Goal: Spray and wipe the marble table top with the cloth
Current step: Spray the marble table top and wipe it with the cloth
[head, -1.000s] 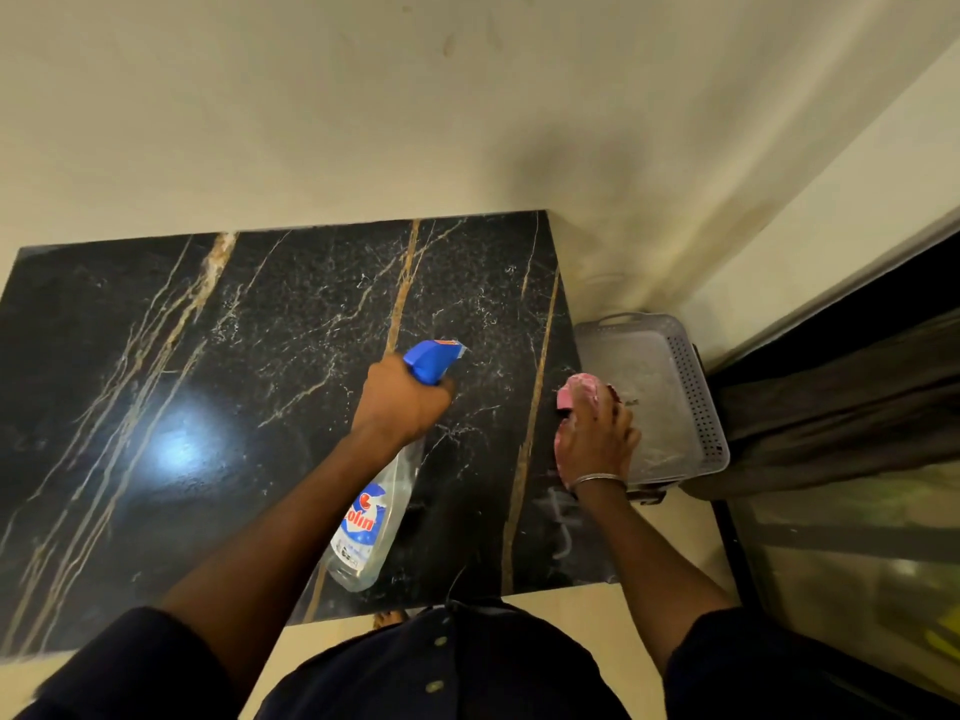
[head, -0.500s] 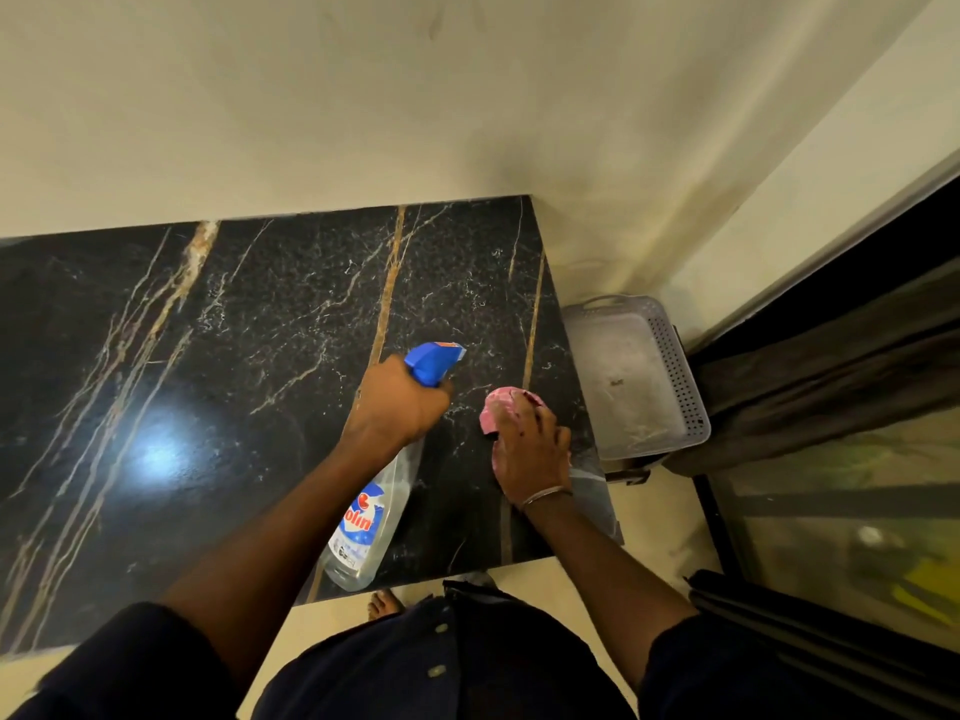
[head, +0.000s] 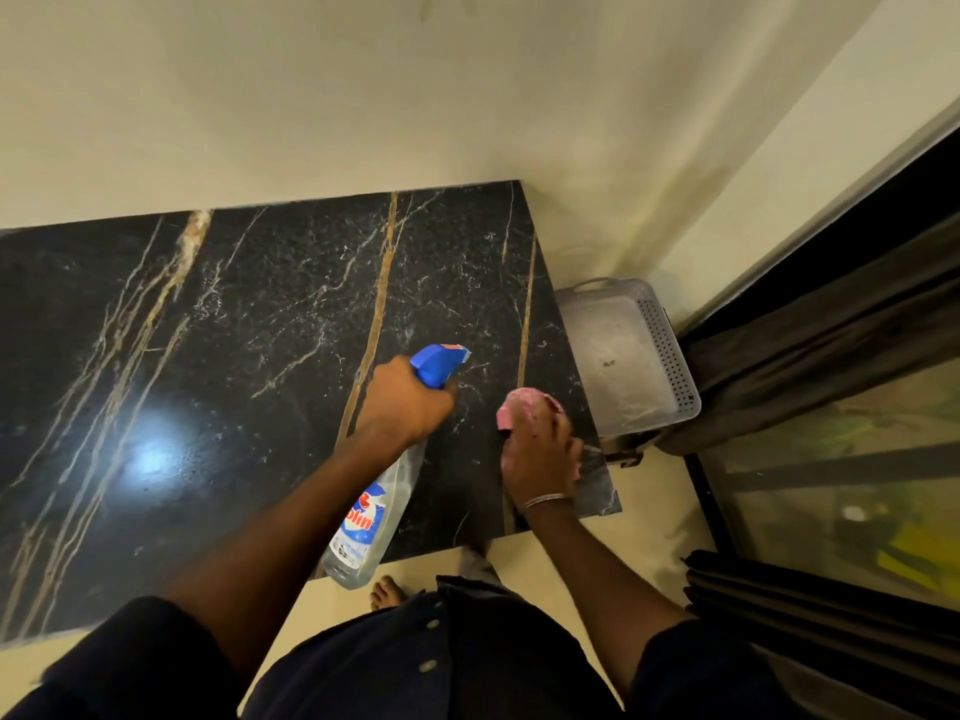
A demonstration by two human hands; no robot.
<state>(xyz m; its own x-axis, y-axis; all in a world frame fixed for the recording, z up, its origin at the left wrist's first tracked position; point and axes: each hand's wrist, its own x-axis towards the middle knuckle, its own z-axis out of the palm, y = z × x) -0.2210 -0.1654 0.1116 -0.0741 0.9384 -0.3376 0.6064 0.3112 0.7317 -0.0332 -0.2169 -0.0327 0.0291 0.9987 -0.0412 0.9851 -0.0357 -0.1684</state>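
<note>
The black marble table top (head: 234,356) with gold and white veins fills the left and middle. My left hand (head: 405,400) grips the neck of a clear spray bottle (head: 371,517) with a blue trigger head (head: 439,362), nozzle pointing at the table's right part. My right hand (head: 540,452) holds a bunched pink cloth (head: 519,410) pressed on the marble near the right edge, fingers curled over it.
A grey perforated plastic basket (head: 670,350) stands just beyond the table's right edge. A cream wall (head: 363,96) runs behind the table. Dark curtains (head: 810,350) and a glass pane lie to the right. My bare foot (head: 387,592) shows on the floor below the front edge.
My right hand with the pink cloth slid left from the table's right edge onto the marble, closer to the bottle. My left hand kept the spray bottle in about the same spot.
</note>
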